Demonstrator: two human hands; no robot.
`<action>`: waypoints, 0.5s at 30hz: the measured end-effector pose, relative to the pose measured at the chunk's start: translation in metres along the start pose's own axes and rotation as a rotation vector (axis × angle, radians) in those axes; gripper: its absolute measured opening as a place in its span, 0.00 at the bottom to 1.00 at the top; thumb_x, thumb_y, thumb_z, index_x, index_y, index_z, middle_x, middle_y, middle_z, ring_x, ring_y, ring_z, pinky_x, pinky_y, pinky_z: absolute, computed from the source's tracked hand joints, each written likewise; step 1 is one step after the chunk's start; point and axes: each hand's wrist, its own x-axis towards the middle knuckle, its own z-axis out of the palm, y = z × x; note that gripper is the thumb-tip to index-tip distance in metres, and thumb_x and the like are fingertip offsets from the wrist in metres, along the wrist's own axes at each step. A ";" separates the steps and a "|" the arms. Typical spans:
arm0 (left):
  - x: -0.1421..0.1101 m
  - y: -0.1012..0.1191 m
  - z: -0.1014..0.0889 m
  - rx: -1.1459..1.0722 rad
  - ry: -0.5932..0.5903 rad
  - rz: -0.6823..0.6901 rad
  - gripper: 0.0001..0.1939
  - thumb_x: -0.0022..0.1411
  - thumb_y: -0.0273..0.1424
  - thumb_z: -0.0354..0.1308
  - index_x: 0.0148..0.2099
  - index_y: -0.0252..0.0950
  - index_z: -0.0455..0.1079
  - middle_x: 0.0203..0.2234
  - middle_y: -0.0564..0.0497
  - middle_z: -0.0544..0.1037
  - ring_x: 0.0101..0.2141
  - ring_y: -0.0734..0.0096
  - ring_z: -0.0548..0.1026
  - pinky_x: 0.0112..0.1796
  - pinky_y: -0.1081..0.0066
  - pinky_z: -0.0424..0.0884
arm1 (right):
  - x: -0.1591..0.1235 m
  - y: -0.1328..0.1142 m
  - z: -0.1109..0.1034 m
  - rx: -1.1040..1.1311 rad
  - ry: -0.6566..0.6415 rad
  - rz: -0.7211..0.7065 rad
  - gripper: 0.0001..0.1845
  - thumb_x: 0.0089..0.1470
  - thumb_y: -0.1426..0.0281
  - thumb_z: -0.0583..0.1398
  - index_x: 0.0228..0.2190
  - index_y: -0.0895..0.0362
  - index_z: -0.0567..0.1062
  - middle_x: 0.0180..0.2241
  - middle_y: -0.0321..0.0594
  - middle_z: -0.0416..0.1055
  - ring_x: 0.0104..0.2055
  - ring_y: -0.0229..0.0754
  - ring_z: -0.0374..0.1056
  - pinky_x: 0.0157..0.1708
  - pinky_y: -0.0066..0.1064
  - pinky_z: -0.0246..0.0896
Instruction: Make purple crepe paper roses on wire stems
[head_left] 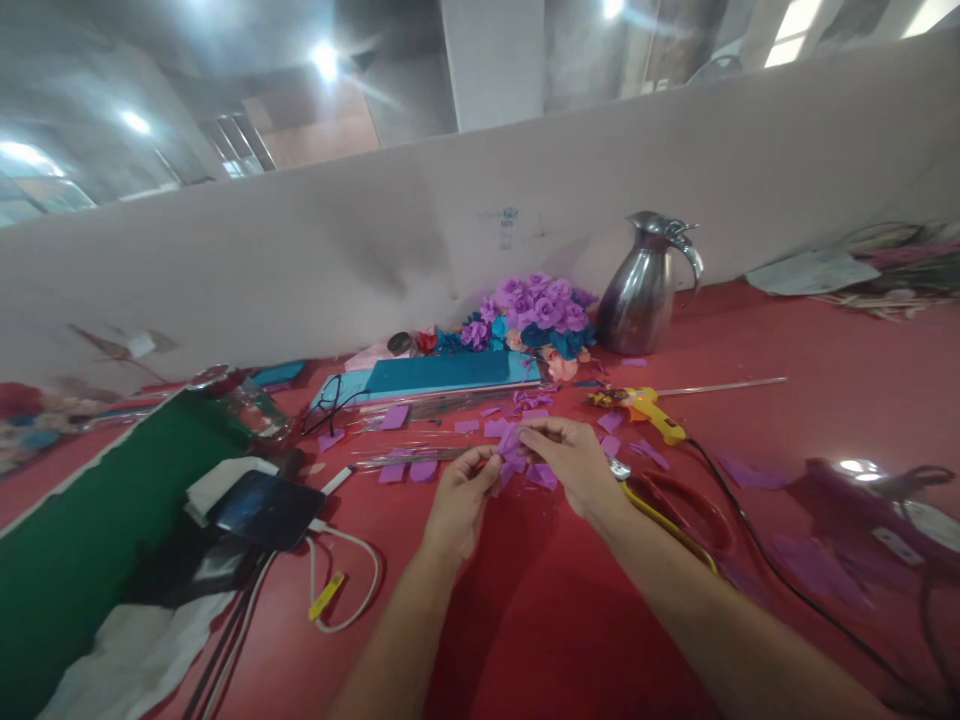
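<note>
Between both hands, just above the red tabletop, is a small piece of purple paper (509, 440). My left hand (463, 492) pinches it from the left, thumb against the fingers. From the right, my right hand (568, 458) grips its upper edge with closed fingertips. More purple paper pieces (424, 470) lie scattered around the hands. Close to my right wrist are pliers with yellow and red handles (667, 510), partly hidden by the forearm. A yellow glue gun (656, 415) rests beyond, its tip crusted. Thin wires (412, 458) lie to the left of the hands.
At the back stand a heap of purple, blue and peach paper flowers (544, 305) and a steel jug (646, 285). Blue paper sheets (442, 372) and glasses (330, 405) lie nearer. A phone (268, 508) with a white cable is at left; a black cord (750, 530) crosses the right side.
</note>
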 end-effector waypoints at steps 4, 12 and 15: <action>0.001 0.000 0.000 -0.003 0.012 0.029 0.14 0.42 0.35 0.71 0.29 0.32 0.74 0.18 0.57 0.67 0.20 0.83 0.60 0.24 0.78 0.57 | -0.002 -0.002 0.001 0.014 0.003 0.020 0.12 0.37 0.62 0.66 0.23 0.58 0.79 0.20 0.38 0.74 0.23 0.38 0.67 0.26 0.30 0.62; -0.001 0.000 0.002 -0.023 0.035 0.038 0.12 0.40 0.32 0.72 0.28 0.33 0.75 0.20 0.55 0.72 0.22 0.81 0.64 0.27 0.78 0.62 | -0.002 -0.001 0.003 0.023 0.002 0.018 0.11 0.37 0.62 0.65 0.21 0.58 0.78 0.19 0.37 0.73 0.23 0.37 0.67 0.27 0.29 0.63; -0.002 0.002 0.003 -0.027 0.038 0.030 0.12 0.39 0.32 0.72 0.28 0.33 0.75 0.19 0.55 0.72 0.22 0.81 0.64 0.27 0.77 0.62 | -0.002 -0.002 0.003 0.024 0.001 0.019 0.11 0.37 0.62 0.65 0.21 0.58 0.77 0.20 0.37 0.73 0.23 0.37 0.66 0.27 0.29 0.63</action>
